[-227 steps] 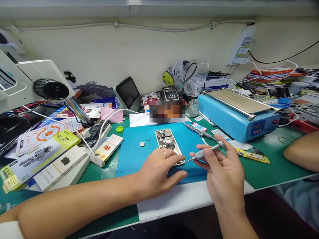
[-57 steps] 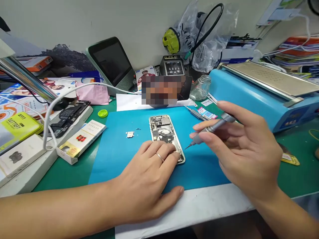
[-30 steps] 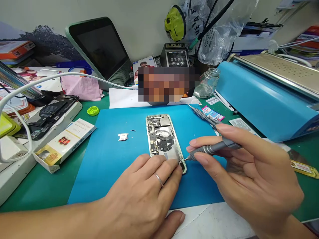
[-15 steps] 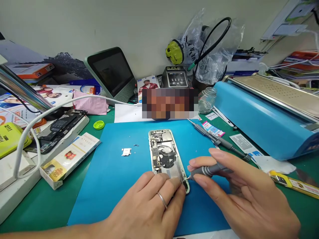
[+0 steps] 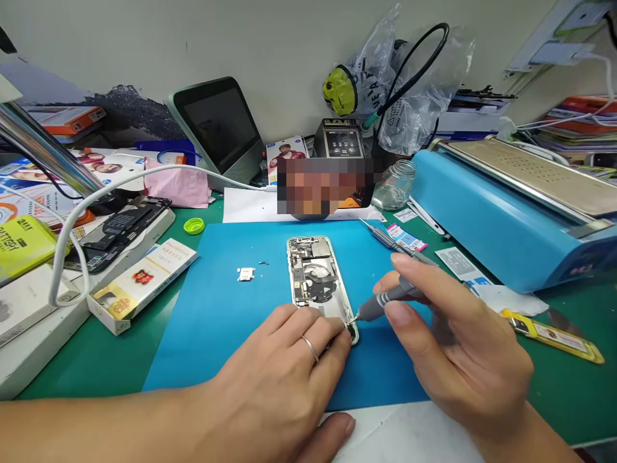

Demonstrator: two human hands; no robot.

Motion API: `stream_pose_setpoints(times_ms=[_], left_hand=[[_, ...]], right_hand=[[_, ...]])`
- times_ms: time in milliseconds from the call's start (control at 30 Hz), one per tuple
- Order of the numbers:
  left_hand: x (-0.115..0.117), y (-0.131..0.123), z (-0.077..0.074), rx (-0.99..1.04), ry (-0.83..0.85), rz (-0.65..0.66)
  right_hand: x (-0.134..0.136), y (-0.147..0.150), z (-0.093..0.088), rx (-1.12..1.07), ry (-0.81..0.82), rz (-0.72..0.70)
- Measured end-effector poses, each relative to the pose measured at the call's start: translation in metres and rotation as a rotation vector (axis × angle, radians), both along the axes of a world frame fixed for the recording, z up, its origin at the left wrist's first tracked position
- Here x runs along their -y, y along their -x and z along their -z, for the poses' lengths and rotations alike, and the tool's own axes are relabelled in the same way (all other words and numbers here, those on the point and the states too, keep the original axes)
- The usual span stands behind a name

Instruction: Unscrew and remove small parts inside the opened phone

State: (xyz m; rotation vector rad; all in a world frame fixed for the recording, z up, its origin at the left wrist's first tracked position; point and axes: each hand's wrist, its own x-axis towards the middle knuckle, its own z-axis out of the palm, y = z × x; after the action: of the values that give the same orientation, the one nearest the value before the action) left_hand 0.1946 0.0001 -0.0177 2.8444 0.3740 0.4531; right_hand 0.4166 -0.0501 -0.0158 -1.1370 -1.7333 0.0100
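Note:
An opened phone (image 5: 322, 289) lies on the blue mat (image 5: 219, 347), its circuit board and bare inner housing facing up. My left hand (image 5: 294, 360), a ring on one finger, is laid across the phone's lower end with bent fingers gripping it, covering that part. In my right hand (image 5: 463, 334) is a grey screwdriver (image 5: 380, 304), pinched between thumb and fingers. Its thin tip reaches the phone's lower right edge, close to my left fingertips. Left of the phone rest a small metal card tray part (image 5: 245, 274) and a tiny dark piece (image 5: 263, 262).
A second screwdriver (image 5: 385, 236) lies beyond my right hand. To the right are a blue machine (image 5: 486, 218) and a yellow cutter (image 5: 554, 335). Leftward are a small box (image 5: 142, 283), a green cap (image 5: 193, 226) and a white cable (image 5: 62, 251). A glass jar (image 5: 396, 186) stands behind.
The camera view has shifted, so the bench sits slightly higher in the picture. The screwdriver in my right hand is tilted a little differently, its tip still by the phone's lower edge.

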Motion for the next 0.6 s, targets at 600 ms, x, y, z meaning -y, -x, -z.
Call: stream_pose_setpoints(times_ms=[600], left_hand=[[0.0001,0.0021,-0.0093,-0.074,0.106,0.022]], right_hand=[[-0.0060,0.0073,-0.0075,0.209,-0.167,-0.005]])
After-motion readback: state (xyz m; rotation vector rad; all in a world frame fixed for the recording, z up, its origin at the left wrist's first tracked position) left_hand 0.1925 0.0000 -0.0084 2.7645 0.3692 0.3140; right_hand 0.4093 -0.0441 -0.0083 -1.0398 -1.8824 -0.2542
